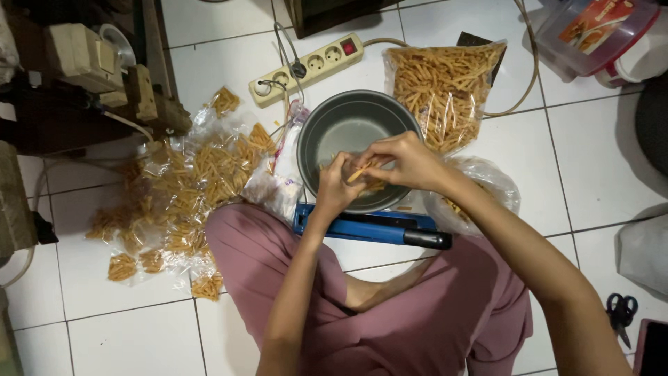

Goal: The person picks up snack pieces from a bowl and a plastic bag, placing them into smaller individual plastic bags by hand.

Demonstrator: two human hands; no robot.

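left hand (335,188) pinches small clear bag (346,173) | right hand (403,161) pinches snack stick (360,173) into it | above grey bowl (348,132) | blue sealer (372,228) at 6 o'clock | filled packets (184,188) at 9 o'clock

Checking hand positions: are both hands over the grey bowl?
Yes, the left hand and right hand meet above the grey bowl, pinching a snack stick.

We wear loose mauve-pink cloth trousers (417,313). Our forearms are bare, without sleeves, and our left hand (335,186) and right hand (407,161) carry no rings or watch.
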